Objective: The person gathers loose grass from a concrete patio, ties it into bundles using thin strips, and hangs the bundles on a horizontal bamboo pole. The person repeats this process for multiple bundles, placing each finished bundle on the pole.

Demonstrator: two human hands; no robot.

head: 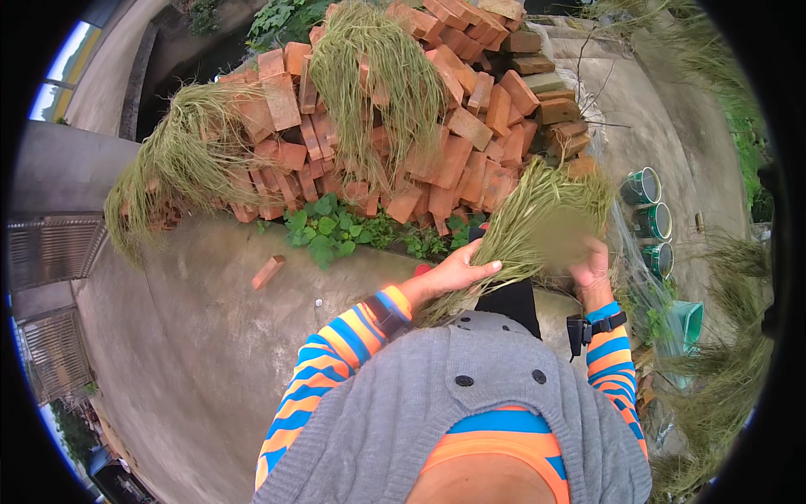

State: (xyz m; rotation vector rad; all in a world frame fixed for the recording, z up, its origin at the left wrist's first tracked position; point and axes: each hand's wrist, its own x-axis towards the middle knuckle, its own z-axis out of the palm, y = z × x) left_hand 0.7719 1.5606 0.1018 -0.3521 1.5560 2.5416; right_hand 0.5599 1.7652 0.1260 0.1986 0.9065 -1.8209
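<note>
My left hand (461, 272) grips a bundle of long, pale green grass stalks (522, 233) from its left side, thumb across the top. The stalks fan out away from me, and their other ends trail below my left hand, in front of my grey knitted vest. At the right edge of the same bundle is my right hand (592, 269), its fingers curled. A blurred patch hides the fingertips and part of the grass there, so whether they grip any stalks does not show.
A heap of orange bricks (450, 160) lies ahead, draped with two more grass bundles (378, 69) (182, 145). Leafy plants (324, 230) grow along its base. A loose brick (269, 272) rests on the concrete. To the right stand green buckets (653, 222), plastic sheeting (630, 264) and more grass (724, 390).
</note>
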